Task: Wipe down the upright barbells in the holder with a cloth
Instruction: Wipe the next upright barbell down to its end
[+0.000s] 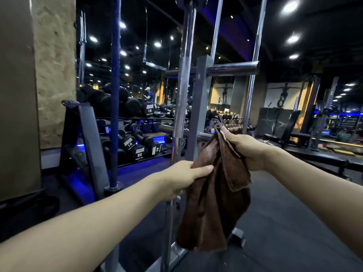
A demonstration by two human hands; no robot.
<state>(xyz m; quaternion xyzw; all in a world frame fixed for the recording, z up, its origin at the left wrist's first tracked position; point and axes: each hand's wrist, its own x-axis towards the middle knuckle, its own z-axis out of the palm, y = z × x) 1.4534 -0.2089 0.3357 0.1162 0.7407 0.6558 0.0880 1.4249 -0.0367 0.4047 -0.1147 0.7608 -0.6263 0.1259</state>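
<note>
The brown cloth (214,193) hangs between your two hands, just in front of the nearest upright barbell (181,99) in the gray holder (200,107). Your right hand (248,149) pinches its top corner with closed fingers, and your left hand (182,176) grips the middle edge. You probably stretch it open to wrap the bar.

Upright barbells (181,99) run past the top edge; brown cloth (212,195) covers the nearest bar's lower shaft and the holder (198,114) post's base; both forearms cut off at bottom edge.
</note>
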